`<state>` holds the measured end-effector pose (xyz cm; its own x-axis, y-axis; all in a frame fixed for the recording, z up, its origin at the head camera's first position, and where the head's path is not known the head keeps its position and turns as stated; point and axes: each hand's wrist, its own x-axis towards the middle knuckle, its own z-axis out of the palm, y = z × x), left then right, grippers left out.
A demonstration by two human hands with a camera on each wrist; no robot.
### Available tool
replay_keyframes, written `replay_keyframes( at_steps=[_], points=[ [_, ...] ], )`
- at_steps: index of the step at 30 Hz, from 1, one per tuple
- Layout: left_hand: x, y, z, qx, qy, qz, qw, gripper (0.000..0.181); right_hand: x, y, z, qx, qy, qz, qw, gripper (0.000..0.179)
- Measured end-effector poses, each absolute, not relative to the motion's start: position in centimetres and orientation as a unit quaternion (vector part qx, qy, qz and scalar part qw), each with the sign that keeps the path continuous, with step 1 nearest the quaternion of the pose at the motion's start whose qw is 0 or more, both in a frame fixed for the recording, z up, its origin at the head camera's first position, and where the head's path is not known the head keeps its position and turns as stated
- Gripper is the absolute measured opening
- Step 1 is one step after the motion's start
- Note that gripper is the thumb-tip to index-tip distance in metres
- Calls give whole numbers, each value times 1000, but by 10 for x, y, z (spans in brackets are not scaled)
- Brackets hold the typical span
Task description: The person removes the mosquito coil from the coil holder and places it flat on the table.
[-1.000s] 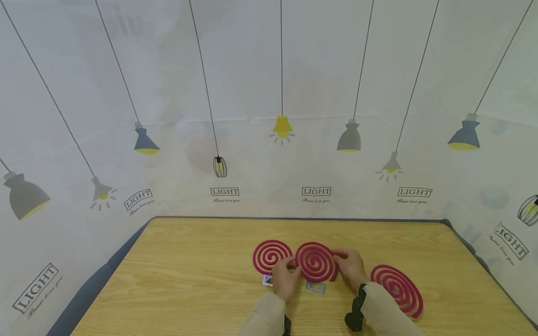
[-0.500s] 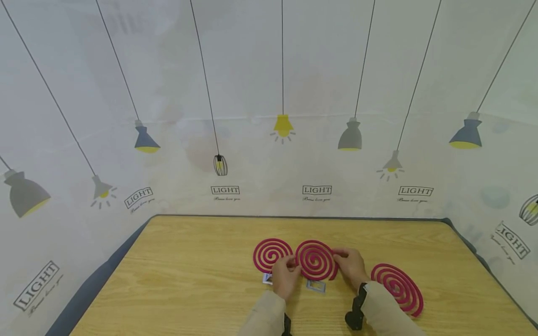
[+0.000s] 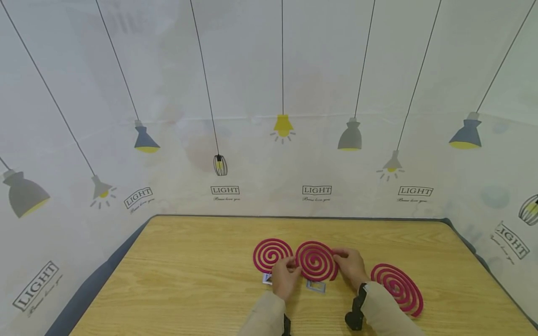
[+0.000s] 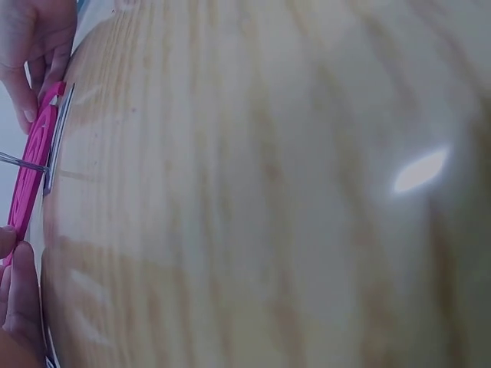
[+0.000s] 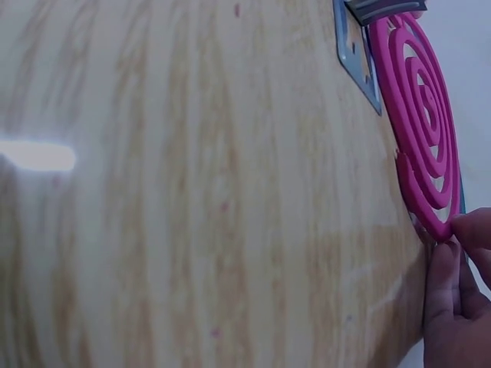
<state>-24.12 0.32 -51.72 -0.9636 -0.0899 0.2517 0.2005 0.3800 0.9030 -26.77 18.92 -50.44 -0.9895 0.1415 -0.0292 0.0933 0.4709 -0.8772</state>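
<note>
A magenta mosquito coil (image 3: 316, 261) is held between both hands near the middle of the wooden table. My left hand (image 3: 286, 279) pinches its left edge between thumb and fingers. On the opposite side, my right hand (image 3: 350, 268) pinches the coil's outer rim, thumb on top in the right wrist view. A small metal coil stand (image 3: 316, 286) with a rectangular frame shows under the coil's near edge. In the left wrist view, a thin metal prong (image 4: 23, 162) crosses the coil (image 4: 32, 176), which sits low over the stand's frame (image 4: 58, 142).
Another magenta coil (image 3: 271, 247) sits left of my hands above a second metal stand (image 3: 267, 279), partly hidden by my left hand. A third magenta coil (image 3: 397, 289) lies to the right, beside my right forearm. A wall with printed lamps borders the table (image 3: 189, 270).
Both hands keep their hold on the coil's two edges. The coil tilts very slightly between frames; the other coils stay put.
</note>
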Motion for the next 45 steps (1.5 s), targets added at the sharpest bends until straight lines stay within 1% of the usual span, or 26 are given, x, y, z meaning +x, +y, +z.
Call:
replay_keyframes(
  at_steps=[5,14,27,32,42,45],
  points=[
    [-241,4,-519,-33,-813,-567,127,26,-269,189,-507,-74,-858,508,24,23],
    [-241,5,-523,-40,-814,-562,141,25,-269,189,-507,-70,-857,510,21,24],
    [-238,5,-522,-37,-811,-568,133,26,-266,189,-506,-73,-855,513,13,28],
    [-240,5,-523,-36,-811,-567,139,25,-266,188,-505,-71,-852,518,7,31],
    [-240,5,-523,-33,-807,-574,134,24,-269,189,-508,-68,-851,520,4,31],
    [-239,4,-523,-39,-802,-578,145,22,-269,190,-509,-66,-853,518,2,31]
  ],
)
